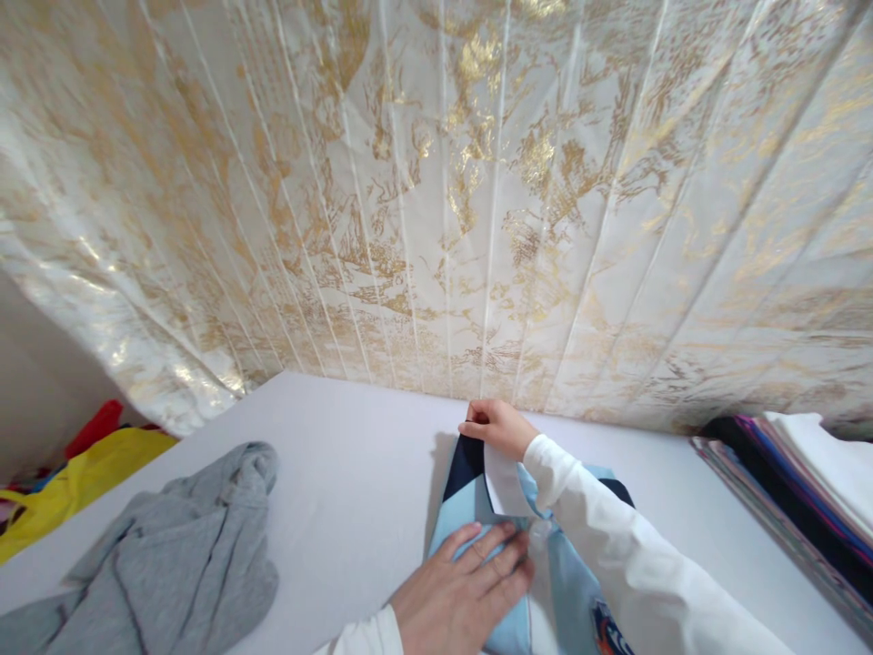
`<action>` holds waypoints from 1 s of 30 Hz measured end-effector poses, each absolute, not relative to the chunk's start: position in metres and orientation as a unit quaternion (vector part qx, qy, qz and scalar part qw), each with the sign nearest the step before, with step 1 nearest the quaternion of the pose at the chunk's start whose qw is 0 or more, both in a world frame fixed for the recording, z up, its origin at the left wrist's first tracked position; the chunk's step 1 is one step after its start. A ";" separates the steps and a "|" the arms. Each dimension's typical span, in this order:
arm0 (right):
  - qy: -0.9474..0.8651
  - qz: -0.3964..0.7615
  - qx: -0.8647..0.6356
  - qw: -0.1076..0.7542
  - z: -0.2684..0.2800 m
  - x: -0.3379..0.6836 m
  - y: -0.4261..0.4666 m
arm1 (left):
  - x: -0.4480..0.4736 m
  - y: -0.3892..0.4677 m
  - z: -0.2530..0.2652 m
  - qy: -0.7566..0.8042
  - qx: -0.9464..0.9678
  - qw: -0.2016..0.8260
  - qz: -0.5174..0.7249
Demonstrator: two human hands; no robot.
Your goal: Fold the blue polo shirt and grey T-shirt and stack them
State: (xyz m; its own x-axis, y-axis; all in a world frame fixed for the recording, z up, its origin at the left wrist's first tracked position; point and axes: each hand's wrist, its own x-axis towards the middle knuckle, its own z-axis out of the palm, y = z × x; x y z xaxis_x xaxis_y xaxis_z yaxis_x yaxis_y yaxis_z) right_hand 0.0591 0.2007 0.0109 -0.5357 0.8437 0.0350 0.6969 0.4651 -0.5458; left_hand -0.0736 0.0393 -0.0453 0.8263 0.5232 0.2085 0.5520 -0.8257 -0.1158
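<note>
A light blue garment (pixel 576 569) with navy and white panels lies on the white table in front of me. My left hand (pixel 470 582) rests flat on it with the fingers spread. Farther up, my right hand (pixel 501 426) pinches the navy corner at the garment's far edge. A white panel hangs just below those fingers. Near the bottom, a dark badge with orange shows on the light blue cloth. My right sleeve covers part of the garment.
A crumpled grey garment (pixel 197 555) lies on the table (pixel 341 491) at left. Folded clothes (pixel 791 482) are stacked at right. Yellow cloth (pixel 102 473) and red cloth (pixel 95 428) sit beyond the left edge. A gold-patterned curtain (pixel 443 200) hangs behind the table.
</note>
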 end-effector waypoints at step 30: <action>-0.808 -0.104 -0.555 0.165 -0.062 0.179 0.092 | -0.066 0.081 -0.026 -0.564 -0.822 0.006 -0.082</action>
State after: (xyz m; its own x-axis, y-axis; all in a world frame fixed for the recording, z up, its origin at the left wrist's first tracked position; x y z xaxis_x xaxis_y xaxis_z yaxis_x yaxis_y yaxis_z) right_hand 0.1793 0.0917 -0.0619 -0.3288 0.8639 0.3815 0.9323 0.3615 -0.0149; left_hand -0.0658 0.0814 -0.0257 0.3513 0.9257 0.1403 0.9275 -0.3645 0.0828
